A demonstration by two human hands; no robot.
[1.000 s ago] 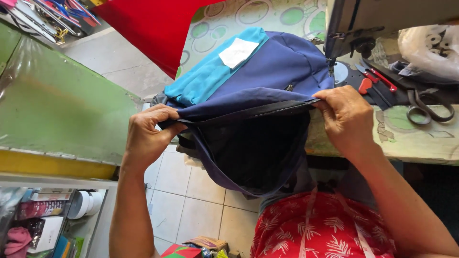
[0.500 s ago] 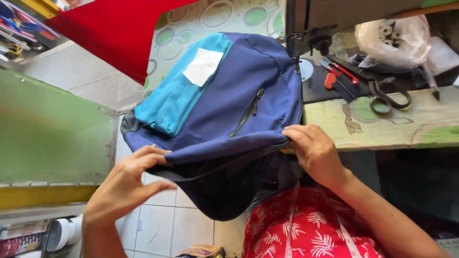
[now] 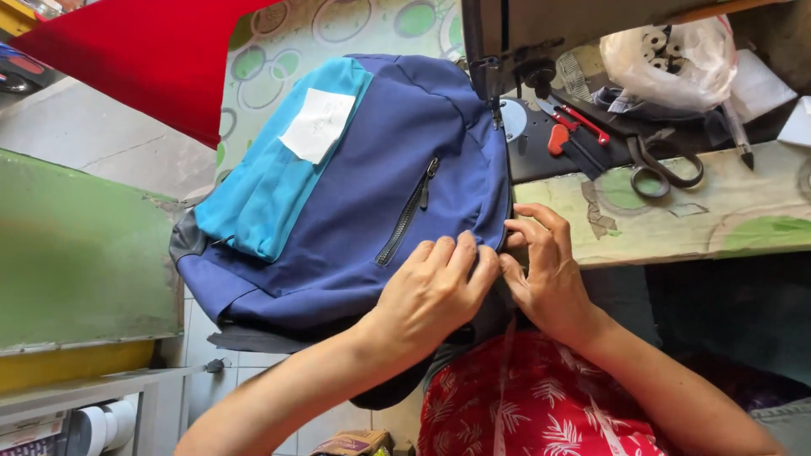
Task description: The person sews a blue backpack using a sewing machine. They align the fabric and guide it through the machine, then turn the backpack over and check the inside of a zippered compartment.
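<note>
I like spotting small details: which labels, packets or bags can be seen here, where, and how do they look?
White paper label: roughly square, on the light blue panel of the blue backpack.
Clear plastic bag: crumpled, on the table's far right, by the scissors.
Small purple and brown packet: bottom edge, on the floor.

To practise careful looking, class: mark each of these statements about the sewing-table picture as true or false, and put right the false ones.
1. Both hands rest on the blue backpack. True: the left hand and the right hand press its edge side by side.
2. The backpack's front zipper is wide open. False: it is closed.
3. A white paper slip lies on the light blue pocket. True.
4. The right hand holds the scissors. False: they lie on the table, apart from both hands.
5. The person wears a plain green top. False: it is a red top with a white leaf pattern.
</note>
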